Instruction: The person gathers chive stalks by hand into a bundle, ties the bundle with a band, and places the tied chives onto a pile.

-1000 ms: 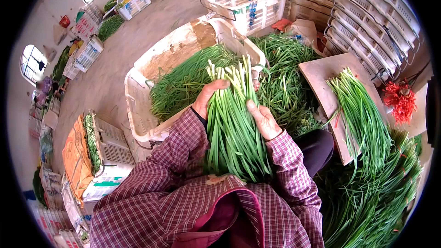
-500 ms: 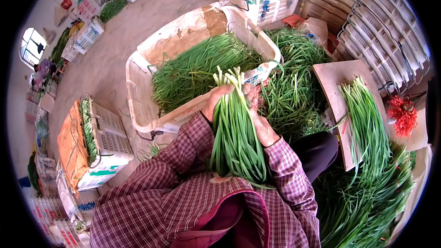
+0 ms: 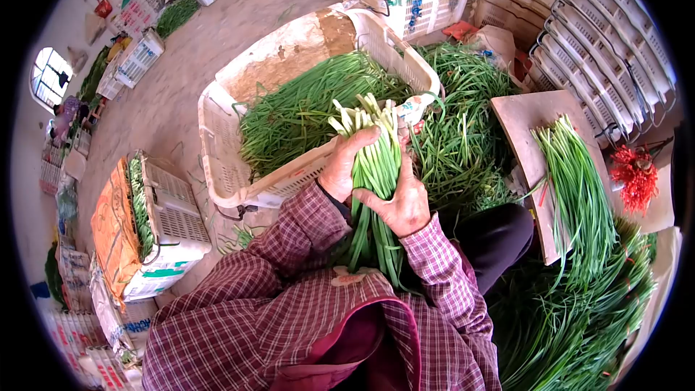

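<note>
Both hands hold one bunch of garlic chives (image 3: 378, 163) upright over my lap, its pale stem ends pointing away from me. Near those ends, my left hand (image 3: 346, 161) is wrapped round the bunch from the left. Lower down, my right hand (image 3: 402, 201) grips it from the right, the thumb lying across the front of the leaves. Just beyond the hands stands a white plastic crate (image 3: 210, 141) with loose chives (image 3: 311, 105) in it. Another bunch of chives (image 3: 575, 188) lies on a board (image 3: 517, 119) to my right.
More loose chives (image 3: 463, 137) are heaped right of the crate. Red ties (image 3: 634, 177) hang beside the board, above a pile of chives (image 3: 579, 326). Stacked crates (image 3: 604, 51) rise at the far right. A covered crate (image 3: 174, 210) stands left. A person (image 3: 69, 112) is far left.
My right hand has slid down the bunch towards me, its thumb now across the leaves. The bunch has tilted slightly, and its leaves are gathered more narrowly.
</note>
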Available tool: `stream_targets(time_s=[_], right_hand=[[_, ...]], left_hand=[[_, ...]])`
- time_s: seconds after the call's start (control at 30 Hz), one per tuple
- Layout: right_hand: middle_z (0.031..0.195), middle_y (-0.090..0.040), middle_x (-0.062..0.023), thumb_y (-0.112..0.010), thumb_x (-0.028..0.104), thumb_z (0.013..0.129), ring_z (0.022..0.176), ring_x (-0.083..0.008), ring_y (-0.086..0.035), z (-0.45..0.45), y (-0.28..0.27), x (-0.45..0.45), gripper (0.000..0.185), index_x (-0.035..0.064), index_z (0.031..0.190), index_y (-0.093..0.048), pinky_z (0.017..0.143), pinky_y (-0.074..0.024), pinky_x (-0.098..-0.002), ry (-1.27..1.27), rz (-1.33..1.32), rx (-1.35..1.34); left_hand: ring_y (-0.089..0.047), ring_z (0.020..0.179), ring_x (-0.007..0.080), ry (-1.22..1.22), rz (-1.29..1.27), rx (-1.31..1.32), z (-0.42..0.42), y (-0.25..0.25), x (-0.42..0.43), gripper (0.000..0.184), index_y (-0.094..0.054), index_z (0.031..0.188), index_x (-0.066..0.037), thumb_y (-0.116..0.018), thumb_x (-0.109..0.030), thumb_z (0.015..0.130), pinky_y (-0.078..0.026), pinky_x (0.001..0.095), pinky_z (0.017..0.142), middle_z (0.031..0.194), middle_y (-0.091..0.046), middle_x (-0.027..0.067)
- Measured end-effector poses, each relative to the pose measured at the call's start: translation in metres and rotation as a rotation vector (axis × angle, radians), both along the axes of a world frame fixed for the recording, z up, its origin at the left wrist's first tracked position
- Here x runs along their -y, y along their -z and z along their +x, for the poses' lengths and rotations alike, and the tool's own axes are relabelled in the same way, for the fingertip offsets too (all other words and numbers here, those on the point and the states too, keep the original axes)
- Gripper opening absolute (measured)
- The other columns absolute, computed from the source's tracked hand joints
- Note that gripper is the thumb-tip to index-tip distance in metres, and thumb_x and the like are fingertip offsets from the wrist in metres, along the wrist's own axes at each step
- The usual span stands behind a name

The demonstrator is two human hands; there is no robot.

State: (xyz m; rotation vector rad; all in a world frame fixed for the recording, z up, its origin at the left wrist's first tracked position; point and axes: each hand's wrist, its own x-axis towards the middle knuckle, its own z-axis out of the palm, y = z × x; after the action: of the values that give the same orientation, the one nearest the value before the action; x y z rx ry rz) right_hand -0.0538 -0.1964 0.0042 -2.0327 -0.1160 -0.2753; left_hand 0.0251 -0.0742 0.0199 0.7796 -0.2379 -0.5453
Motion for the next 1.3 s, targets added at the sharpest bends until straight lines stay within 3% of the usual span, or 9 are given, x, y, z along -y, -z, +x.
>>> stream_targets(time_s=[0.17,0.3,0.57,0.63,0.7,0.83,0.93,1.07,1.3], right_hand=[[0.094,-0.067,-0.018,-0.075,0.017,0.069,0.085,-0.0288,-0.068,0.008,-0.022,0.015,0.064,-0.0008,0.122,-0.044,0.076,-0.0526,-0.0351,0.097,0.058,-0.003],[0.076,-0.065,-0.023,-0.078,0.026,0.065,0.064,-0.0374,-0.065,0.016,-0.03,0.019,0.069,-0.0045,0.115,-0.041,0.061,-0.0536,-0.044,0.102,-0.019,0.135],[0.095,-0.062,-0.0293,-0.075,0.047,0.072,0.08,-0.0389,-0.066,-0.015,-0.018,0.004,0.107,-0.0175,0.135,-0.016,0.07,-0.0538,-0.0394,-0.089,-0.096,0.087],[0.102,-0.061,-0.0308,-0.069,0.053,0.076,0.084,-0.0386,-0.065,-0.018,-0.026,0.025,0.103,-0.0173,0.135,-0.021,0.074,-0.0534,-0.0397,-0.257,-0.161,0.055],[0.099,-0.062,-0.026,-0.064,0.05,0.081,0.077,-0.0328,-0.066,-0.015,-0.042,0.052,0.068,-0.006,0.117,-0.054,0.072,-0.055,-0.0378,-0.279,-0.327,0.24],[0.109,-0.06,-0.0212,-0.065,0.05,0.079,0.092,-0.0332,-0.063,0.005,-0.094,0.066,0.074,-0.0027,0.127,-0.046,0.078,-0.0534,-0.0358,0.079,-0.362,0.463],[0.122,-0.053,-0.0212,-0.069,0.036,0.077,0.112,-0.0364,-0.053,0.021,-0.119,0.051,0.073,-0.0021,0.132,-0.04,0.095,-0.0431,-0.0396,-0.09,-0.419,0.517],[0.092,-0.065,-0.0079,-0.061,0.031,0.081,0.078,-0.0274,-0.063,0.049,-0.093,0.043,0.023,0.0099,0.087,-0.07,0.068,-0.0522,-0.0384,-0.284,-0.401,0.553],[0.075,-0.062,-0.0077,-0.059,0.027,0.084,0.07,-0.0276,-0.063,0.044,-0.083,0.051,0.02,0.0105,0.088,-0.069,0.061,-0.051,-0.0389,-0.378,-0.432,0.491]], left_hand=[[-0.055,0.105,0.0174,-0.053,-0.004,0.258,0.001,-0.021,-0.001,0.067,-0.044,0.126,0.001,-0.074,-0.034,0.076,-0.043,0.0329,0.095,0.116,-0.055,0.0079],[-0.055,0.112,0.0258,-0.124,0.12,0.312,0.004,-0.036,0.002,0.069,-0.039,0.131,0.002,-0.074,-0.024,0.077,-0.044,0.0379,0.098,0.121,-0.055,0.0165],[-0.064,0.089,0.0238,-0.049,0.15,0.131,-0.009,-0.037,0.007,0.057,-0.042,0.129,0.003,-0.062,-0.008,0.077,-0.053,0.0339,0.078,0.095,-0.063,0.0128],[-0.062,0.079,0.019,-0.004,0.197,0.111,-0.007,-0.033,0.003,0.053,-0.047,0.125,0.003,-0.06,-0.007,0.075,-0.053,0.0318,0.074,0.086,-0.06,0.0083],[-0.06,0.078,0.0167,0.031,0.208,0.12,-0.01,-0.039,0.002,0.053,-0.048,0.124,0.002,-0.06,-0.007,0.073,-0.052,0.0294,0.072,0.084,-0.058,0.0062],[-0.064,0.07,0.0181,0.152,0.197,0.207,-0.011,-0.041,0.012,0.042,-0.056,0.112,0.0,-0.07,-0.005,0.072,-0.053,0.0285,0.061,0.083,-0.064,0.0076],[-0.065,0.079,0.019,0.289,0.29,0.359,-0.015,-0.045,0.015,0.019,-0.066,0.088,0.002,-0.07,-0.004,0.07,-0.053,0.0307,0.074,0.087,-0.067,0.0109],[-0.064,0.084,0.0209,0.231,0.308,0.304,-0.022,-0.039,0.01,0.02,-0.068,0.088,0.002,-0.07,-0.005,0.069,-0.051,0.0312,0.082,0.088,-0.068,0.0121],[-0.063,0.085,0.0191,0.176,0.29,0.227,-0.029,-0.023,0.016,0.038,-0.065,0.098,-0.001,-0.078,-0.007,0.062,-0.051,0.0318,0.079,0.088,-0.066,0.0077]])
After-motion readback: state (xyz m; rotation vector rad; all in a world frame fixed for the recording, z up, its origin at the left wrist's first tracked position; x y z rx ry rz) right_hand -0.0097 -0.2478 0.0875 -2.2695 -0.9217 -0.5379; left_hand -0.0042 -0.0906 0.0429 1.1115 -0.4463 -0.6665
